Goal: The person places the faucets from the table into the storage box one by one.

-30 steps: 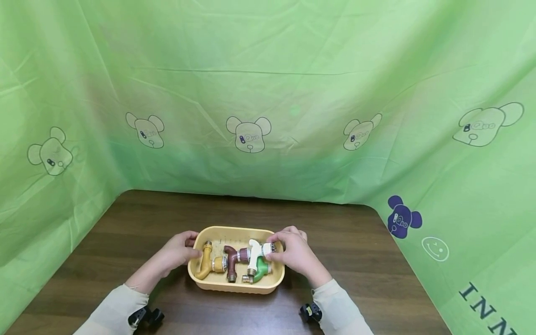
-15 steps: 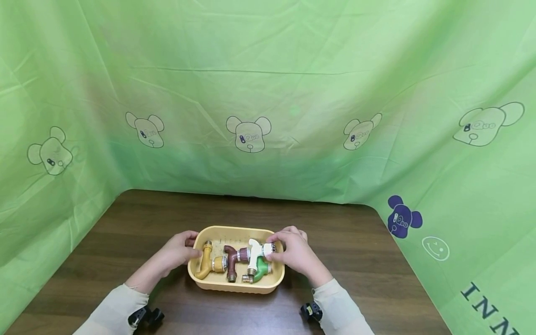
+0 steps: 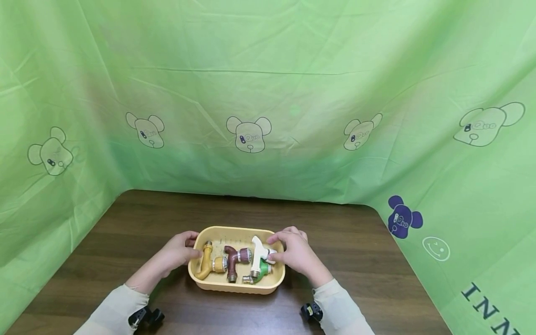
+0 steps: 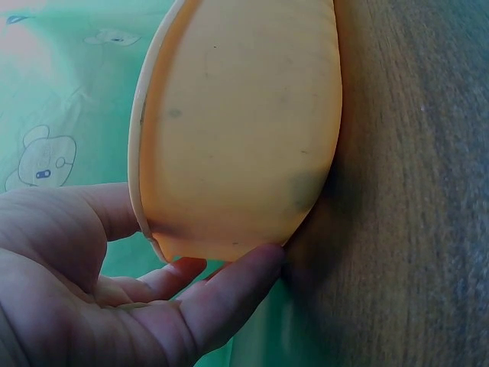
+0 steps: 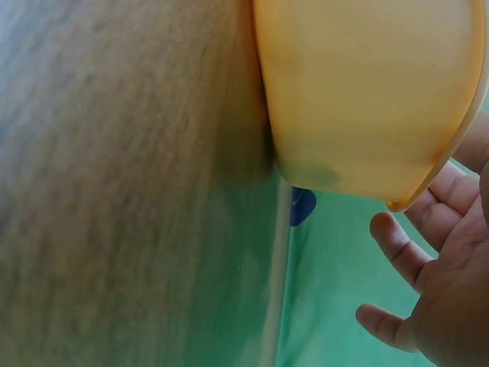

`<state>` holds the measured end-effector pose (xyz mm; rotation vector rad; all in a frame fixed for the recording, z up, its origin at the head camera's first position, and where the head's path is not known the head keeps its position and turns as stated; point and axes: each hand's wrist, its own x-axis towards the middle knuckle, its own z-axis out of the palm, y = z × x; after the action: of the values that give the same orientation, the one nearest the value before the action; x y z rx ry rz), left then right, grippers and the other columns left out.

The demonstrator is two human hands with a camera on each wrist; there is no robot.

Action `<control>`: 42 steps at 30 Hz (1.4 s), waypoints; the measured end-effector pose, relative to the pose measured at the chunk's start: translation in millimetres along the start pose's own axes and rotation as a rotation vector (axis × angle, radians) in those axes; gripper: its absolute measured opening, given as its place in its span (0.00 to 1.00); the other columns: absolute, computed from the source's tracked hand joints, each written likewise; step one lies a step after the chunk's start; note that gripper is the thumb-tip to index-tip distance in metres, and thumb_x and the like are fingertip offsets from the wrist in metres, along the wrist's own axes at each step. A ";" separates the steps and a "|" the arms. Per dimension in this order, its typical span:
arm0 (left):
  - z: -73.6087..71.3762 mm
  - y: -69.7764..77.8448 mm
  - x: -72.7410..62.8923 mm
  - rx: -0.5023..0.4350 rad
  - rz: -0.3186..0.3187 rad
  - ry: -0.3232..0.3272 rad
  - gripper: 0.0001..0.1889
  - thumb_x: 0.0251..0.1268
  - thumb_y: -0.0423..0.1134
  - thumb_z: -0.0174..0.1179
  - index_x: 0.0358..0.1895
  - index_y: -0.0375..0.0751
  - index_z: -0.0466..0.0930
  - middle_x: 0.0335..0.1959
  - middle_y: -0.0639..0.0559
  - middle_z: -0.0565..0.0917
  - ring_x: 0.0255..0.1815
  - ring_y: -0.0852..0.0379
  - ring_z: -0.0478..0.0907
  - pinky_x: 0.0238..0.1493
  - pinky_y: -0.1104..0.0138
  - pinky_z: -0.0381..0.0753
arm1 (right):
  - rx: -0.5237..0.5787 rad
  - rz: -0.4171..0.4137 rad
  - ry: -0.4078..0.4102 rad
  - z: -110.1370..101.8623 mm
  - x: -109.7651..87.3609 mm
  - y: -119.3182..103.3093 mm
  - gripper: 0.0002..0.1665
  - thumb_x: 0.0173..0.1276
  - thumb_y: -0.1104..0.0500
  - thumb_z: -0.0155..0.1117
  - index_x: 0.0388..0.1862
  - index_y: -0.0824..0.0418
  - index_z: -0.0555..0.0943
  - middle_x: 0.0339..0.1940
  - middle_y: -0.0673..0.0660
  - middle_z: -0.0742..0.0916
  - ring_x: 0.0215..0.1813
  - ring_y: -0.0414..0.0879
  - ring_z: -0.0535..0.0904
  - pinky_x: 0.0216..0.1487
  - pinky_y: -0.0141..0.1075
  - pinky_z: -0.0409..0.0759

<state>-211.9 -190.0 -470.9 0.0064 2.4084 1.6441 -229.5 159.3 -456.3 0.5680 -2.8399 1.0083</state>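
Observation:
A pale yellow plastic basin (image 3: 234, 288) on the table holds several taps. At its left end my left hand (image 3: 177, 251) grips it, thumb over the rim and fingers against the outside wall, as the left wrist view shows. My right hand (image 3: 295, 249) reaches over the right rim and pinches the handle of a white tap (image 3: 257, 260) between thumb and forefinger. Partly covered by the white tap is a green tap (image 3: 264, 271). To the left lie a dark red tap (image 3: 232, 263) and a yellow tap (image 3: 206, 263). In the right wrist view my other fingers spread outside the basin.
A brown wooden table (image 3: 335, 270) is beneath everything. Green cloth (image 3: 251, 83) printed with bear heads hangs behind and along both sides of it. A black wrist camera mount (image 3: 311, 311) sits at my right sleeve, another at the left.
The white tap has shifted slightly right and turned in my right fingers, showing less of its handle. My left hand, the basin and the other taps stay put.

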 end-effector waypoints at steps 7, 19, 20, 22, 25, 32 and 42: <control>0.2 1.0 -0.6 -0.006 -0.005 -0.003 0.32 0.59 0.26 0.65 0.68 0.25 0.69 0.54 0.35 0.82 0.47 0.49 0.84 0.39 0.57 0.89 | 0.006 -0.005 0.003 -0.9 0.2 -0.5 0.19 0.49 0.55 0.85 0.41 0.48 0.89 0.41 0.46 0.84 0.57 0.50 0.72 0.66 0.54 0.59; -0.4 1.9 0.7 -0.007 -0.002 -0.005 0.32 0.59 0.27 0.66 0.68 0.24 0.68 0.55 0.34 0.81 0.47 0.49 0.83 0.40 0.57 0.89 | 0.006 -0.036 0.014 -5.0 1.3 -2.2 0.17 0.51 0.56 0.84 0.41 0.48 0.89 0.41 0.46 0.86 0.56 0.48 0.73 0.67 0.54 0.60; -0.4 2.0 0.5 -0.005 -0.004 -0.004 0.32 0.59 0.27 0.66 0.68 0.24 0.68 0.55 0.34 0.81 0.47 0.49 0.83 0.40 0.57 0.89 | 0.006 -0.039 0.015 -5.5 1.3 -2.5 0.17 0.51 0.56 0.84 0.41 0.48 0.89 0.40 0.46 0.86 0.56 0.49 0.73 0.66 0.55 0.60; -0.4 2.4 0.3 -0.003 -0.005 -0.003 0.32 0.59 0.27 0.66 0.68 0.24 0.68 0.56 0.34 0.81 0.48 0.49 0.83 0.40 0.56 0.89 | 0.012 -0.035 0.010 -6.2 1.6 -2.7 0.17 0.52 0.56 0.84 0.41 0.48 0.89 0.41 0.46 0.86 0.56 0.48 0.73 0.67 0.54 0.59; -0.6 2.5 -0.1 -0.004 -0.009 -0.003 0.32 0.59 0.27 0.66 0.68 0.24 0.68 0.56 0.34 0.81 0.48 0.49 0.83 0.40 0.56 0.89 | 0.017 -0.037 0.011 -7.1 2.2 -3.3 0.17 0.52 0.56 0.84 0.41 0.47 0.89 0.41 0.46 0.86 0.56 0.48 0.73 0.68 0.54 0.58; -0.8 2.4 0.3 -0.018 -0.014 -0.001 0.32 0.59 0.27 0.66 0.68 0.24 0.68 0.56 0.34 0.81 0.48 0.49 0.83 0.40 0.56 0.89 | 0.013 -0.036 0.001 -9.7 3.7 -5.0 0.17 0.52 0.56 0.84 0.42 0.47 0.89 0.41 0.45 0.87 0.57 0.48 0.74 0.70 0.54 0.57; -0.7 3.4 -0.9 -0.011 -0.023 -0.001 0.32 0.60 0.28 0.67 0.68 0.25 0.68 0.56 0.34 0.81 0.48 0.49 0.83 0.41 0.55 0.89 | 0.030 -0.022 0.013 -13.2 1.9 -6.2 0.17 0.53 0.56 0.84 0.41 0.47 0.89 0.41 0.44 0.86 0.57 0.48 0.73 0.69 0.53 0.58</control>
<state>-211.5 -189.5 -467.3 -0.0220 2.3903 1.6465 -229.7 162.5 -442.0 0.5919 -2.8050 1.0492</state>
